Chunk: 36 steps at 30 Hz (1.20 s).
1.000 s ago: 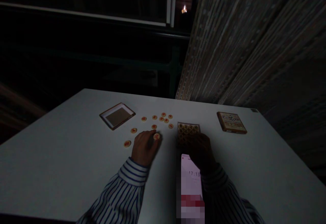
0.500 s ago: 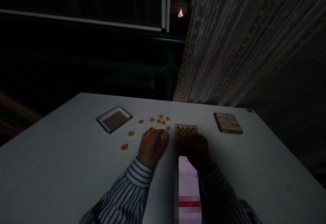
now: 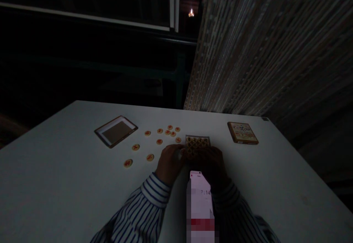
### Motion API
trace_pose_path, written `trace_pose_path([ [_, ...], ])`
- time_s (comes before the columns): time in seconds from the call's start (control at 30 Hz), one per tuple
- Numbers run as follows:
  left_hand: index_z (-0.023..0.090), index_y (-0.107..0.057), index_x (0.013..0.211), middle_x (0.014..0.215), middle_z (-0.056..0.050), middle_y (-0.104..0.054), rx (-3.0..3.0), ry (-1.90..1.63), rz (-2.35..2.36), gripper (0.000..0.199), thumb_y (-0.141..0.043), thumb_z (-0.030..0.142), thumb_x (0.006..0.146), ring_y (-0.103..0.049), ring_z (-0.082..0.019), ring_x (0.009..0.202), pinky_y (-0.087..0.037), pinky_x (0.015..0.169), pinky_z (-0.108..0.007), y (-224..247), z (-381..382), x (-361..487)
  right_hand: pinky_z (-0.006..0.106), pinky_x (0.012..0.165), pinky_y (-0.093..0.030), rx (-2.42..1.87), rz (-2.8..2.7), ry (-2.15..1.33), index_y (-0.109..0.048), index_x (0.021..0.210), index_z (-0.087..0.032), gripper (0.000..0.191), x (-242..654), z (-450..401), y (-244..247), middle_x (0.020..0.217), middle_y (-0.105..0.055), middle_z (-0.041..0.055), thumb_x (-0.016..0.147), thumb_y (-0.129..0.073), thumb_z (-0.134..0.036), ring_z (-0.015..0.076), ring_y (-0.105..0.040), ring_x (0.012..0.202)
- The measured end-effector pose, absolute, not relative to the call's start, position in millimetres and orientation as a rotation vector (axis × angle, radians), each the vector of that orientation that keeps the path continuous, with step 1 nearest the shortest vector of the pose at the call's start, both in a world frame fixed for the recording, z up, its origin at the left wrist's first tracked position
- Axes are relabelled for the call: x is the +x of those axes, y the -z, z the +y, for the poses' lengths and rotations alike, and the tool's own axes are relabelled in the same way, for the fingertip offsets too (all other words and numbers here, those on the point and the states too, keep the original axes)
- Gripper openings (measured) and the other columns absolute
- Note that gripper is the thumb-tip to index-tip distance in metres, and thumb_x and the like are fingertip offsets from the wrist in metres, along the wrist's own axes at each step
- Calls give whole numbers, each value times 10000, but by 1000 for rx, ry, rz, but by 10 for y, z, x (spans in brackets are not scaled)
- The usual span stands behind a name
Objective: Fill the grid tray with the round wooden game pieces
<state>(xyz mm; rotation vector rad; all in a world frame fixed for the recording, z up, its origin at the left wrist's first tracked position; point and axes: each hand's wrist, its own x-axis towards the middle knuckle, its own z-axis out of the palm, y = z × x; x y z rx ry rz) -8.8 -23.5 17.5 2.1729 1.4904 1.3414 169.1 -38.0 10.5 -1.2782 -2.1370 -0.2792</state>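
Observation:
A small tray [image 3: 198, 137] filled with rows of round Chinese chess pieces [image 3: 195, 144] lies in front of me. My left hand [image 3: 169, 164] is at its near left edge, fingers pinched, with a pale blurred disc at the fingertips that looks like a chess piece [image 3: 179, 154]. Over the near right corner bends my right hand [image 3: 213, 162], its fingers closed on the tray's edge; they are deep in shadow. Loose pieces with red characters [image 3: 159, 141] are scattered left of the tray, one of them [image 3: 150, 157] just beside my left hand.
An open box lid or shallow box [image 3: 116, 130] lies at the left of the white table [image 3: 68, 169]. A closed, printed box [image 3: 243, 133] is at the right. A lit phone [image 3: 200, 199] lies between my forearms. A string curtain [image 3: 220, 51] hangs behind the table.
My left hand has moved right, carrying a red-marked piece to the tray's edge, and a loose piece it covered now shows. My right hand stays at the tray. The view has shifted slightly.

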Motion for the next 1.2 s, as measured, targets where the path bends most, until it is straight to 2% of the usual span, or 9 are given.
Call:
trace_pose_path([
  [0.2,192,-574,909,876,-39,-643,2074,-1297,1440,183,-576,213,727,-605,-179,849,-499,760,-328,-147,-301,-103,345,799,-404,-1236,-2074,248,-636,848,-185,166,1651,-394,-114,829,-660,58,835,-471,-181,169,-572,820],
  [0.33,198,-587,866,839,-30,-647,2066,-1264,1385,169,-609,226,701,-612,-179,812,-505,747,-332,-157,-314,-92,315,707,-478,-1284,-1912,-83,-637,877,-170,193,1586,-412,-197,833,-667,72,839,-451,-206,169,-599,787],
  [0.53,192,-585,905,869,-46,-638,2049,-1305,1351,190,-595,246,723,-607,-180,819,-516,719,-327,-125,-324,-105,294,617,-519,-1298,-1700,-605,-663,864,-187,191,1442,-416,-359,804,-690,61,803,-518,-297,175,-638,722],
  [0.8,183,-577,943,898,-61,-633,2018,-1336,1259,223,-586,238,727,-607,-180,846,-523,737,-324,-104,-352,-134,302,642,-541,-1271,-1512,-933,-677,856,-194,205,1389,-446,-421,826,-699,45,755,-579,-344,186,-648,770],
  [0.97,194,-584,959,920,-52,-656,1864,-1245,1265,247,-590,280,728,-625,-181,851,-528,739,-317,-136,-369,-121,311,645,-542,-1252,-1487,-923,-676,876,-200,187,1428,-463,-392,800,-699,40,763,-575,-310,189,-649,760],
  [1.2,174,-622,874,831,-46,-692,1678,-1172,1272,185,-575,254,713,-646,-172,770,-536,707,-295,-258,-376,-76,327,720,-507,-1176,-1795,-526,-643,932,-204,193,1478,-445,-295,881,-671,58,821,-487,-226,174,-615,826],
])
